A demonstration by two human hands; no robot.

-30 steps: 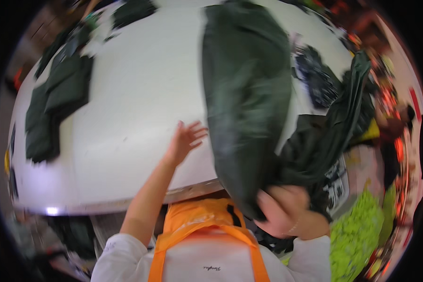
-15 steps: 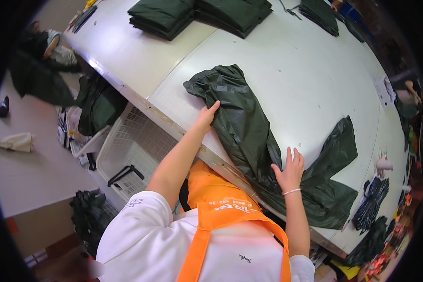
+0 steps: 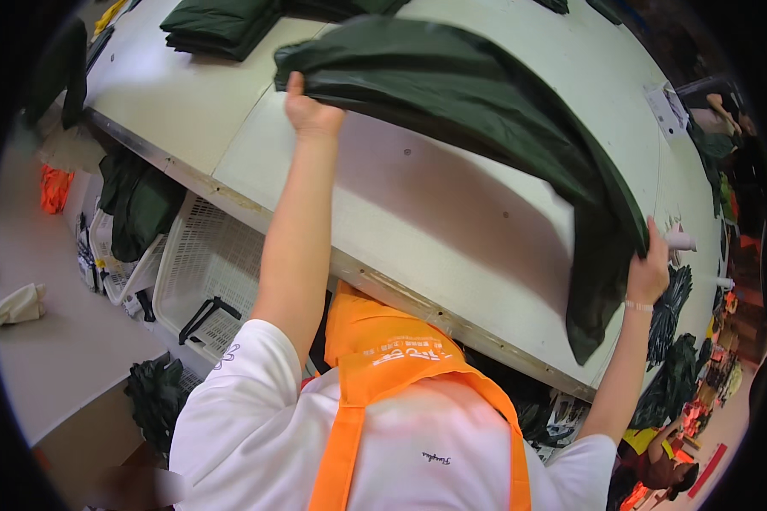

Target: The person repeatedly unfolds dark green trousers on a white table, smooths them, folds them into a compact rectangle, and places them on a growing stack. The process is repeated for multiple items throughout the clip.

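Note:
A dark green, slightly shiny garment [image 3: 477,98] of thin rainwear-like cloth stretches in an arc above the white table [image 3: 452,183], casting a shadow on it. My left hand [image 3: 314,109] grips its gathered end at the upper left, thumb on the near side. At the right, my right hand [image 3: 650,268] holds the garment's other part by its edge, and a loose end hangs down beside the hand. Both arms are stretched outward. The fingers behind the cloth are partly hidden.
Folded dark green stacks [image 3: 217,25] lie at the table's far left. Below the near edge stands a white plastic basket [image 3: 209,264]. Dark bundles [image 3: 669,311] sit at the table's right end. Another person [image 3: 660,451] is at the lower right.
The garment lay crumpled on the table; now it is lifted and spread out. My left hand moved up and left, my right hand up and right, closing on the cloth.

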